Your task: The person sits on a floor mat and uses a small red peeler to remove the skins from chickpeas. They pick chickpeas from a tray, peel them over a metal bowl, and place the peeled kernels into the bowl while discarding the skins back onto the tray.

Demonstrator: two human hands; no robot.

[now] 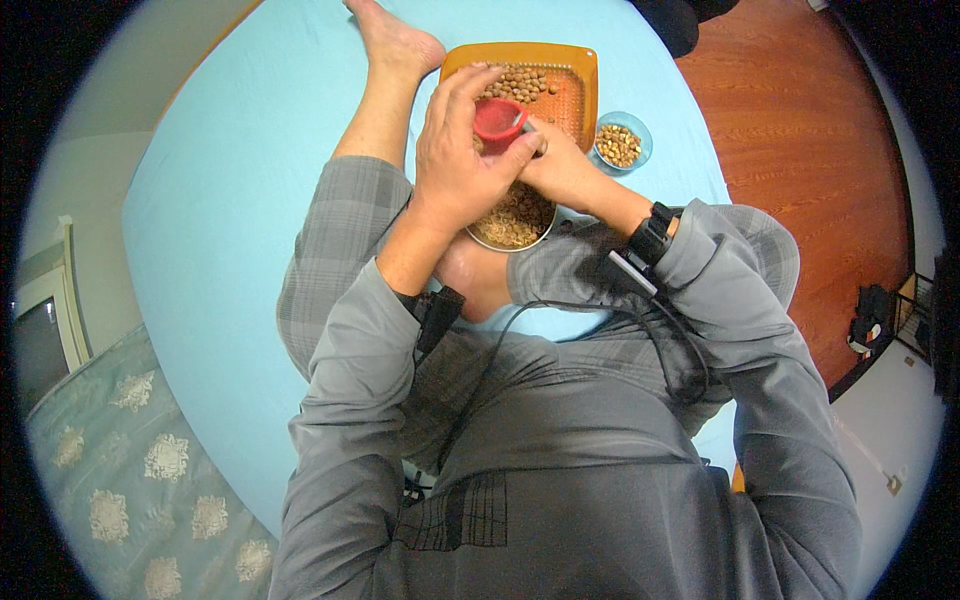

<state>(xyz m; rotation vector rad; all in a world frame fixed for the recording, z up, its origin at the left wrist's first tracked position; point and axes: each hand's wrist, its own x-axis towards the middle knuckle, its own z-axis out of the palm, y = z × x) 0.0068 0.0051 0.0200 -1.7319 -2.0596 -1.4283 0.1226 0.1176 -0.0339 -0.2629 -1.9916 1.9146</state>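
Observation:
Both hands meet over a bowl of broken nut shells in front of my crossed legs. My left hand curls around a red cup-shaped tool, its thumb reaching across to the right. My right hand grips a grey metal part at the tool's right side; its fingers are mostly hidden. Whether a nut sits inside the tool cannot be made out. Just beyond is an orange-brown plastic tray with many round brown nuts, probably hazelnuts. Right of it stands a light blue bowl with golden-brown kernels.
All this lies on a light blue bed sheet. A bare foot rests left of the tray. Black straps with devices circle both wrists, and a black cable loops over my lap. Wooden floor drops off at right.

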